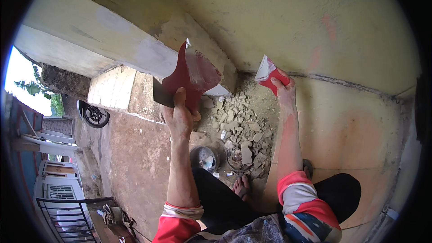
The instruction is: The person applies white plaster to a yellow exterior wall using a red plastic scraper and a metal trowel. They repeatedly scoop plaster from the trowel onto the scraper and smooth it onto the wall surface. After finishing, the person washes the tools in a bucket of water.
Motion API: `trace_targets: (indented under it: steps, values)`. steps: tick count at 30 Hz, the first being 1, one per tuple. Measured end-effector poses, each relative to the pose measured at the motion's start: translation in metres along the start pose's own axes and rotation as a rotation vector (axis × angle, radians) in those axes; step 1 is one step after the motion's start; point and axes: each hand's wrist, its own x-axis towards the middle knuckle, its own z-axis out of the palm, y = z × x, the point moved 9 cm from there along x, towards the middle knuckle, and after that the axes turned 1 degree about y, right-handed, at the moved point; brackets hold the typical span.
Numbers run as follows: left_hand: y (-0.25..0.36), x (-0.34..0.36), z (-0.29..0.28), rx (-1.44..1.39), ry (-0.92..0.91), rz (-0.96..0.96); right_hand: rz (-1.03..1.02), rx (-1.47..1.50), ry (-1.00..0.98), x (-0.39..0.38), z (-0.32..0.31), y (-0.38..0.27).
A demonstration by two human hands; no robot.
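Note:
My left hand (pixel 177 114) grips a red putty board (pixel 182 78), a flared sheet smeared with pale grey-white putty on its face and at its top tip. A dark flat piece (pixel 161 93) sticks out to the left of the same grip; its kind is unclear. My right hand (pixel 285 85) is closed round a smaller red putty spreader (pixel 275 81) whose upper edge carries thick white putty (pixel 264 69). Both tools are raised and apart from each other, in front of the corner between a pillar (pixel 180 31) and a wall (pixel 288 22). My fingers partly cover both.
Broken rubble (pixel 245 126) covers the ground below the corner. A dark bucket (pixel 204 158) with whitish matter inside stands near my sandalled foot (pixel 242 186). The yellowish wall has pinkish patches. At far left are a motorbike wheel (pixel 95 114) and a dark railing (pixel 67 218).

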Motion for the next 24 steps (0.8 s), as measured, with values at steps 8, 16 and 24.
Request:
trace_targets:
  steps: [8, 16, 24]
  values:
    - [-0.019, 0.004, 0.015, 0.263, -0.115, -0.084, -0.521, -0.441, -0.252, -0.041, 0.123, -0.138]
    - [-0.010, 0.001, 0.038, 0.393, -0.271, 0.114, -0.613, -0.525, -0.328, -0.046, 0.152, -0.147]
    - [-0.013, 0.004, 0.020, 0.408, -0.235, -0.004, -0.637, -0.459, -0.279, -0.040, 0.128, -0.160]
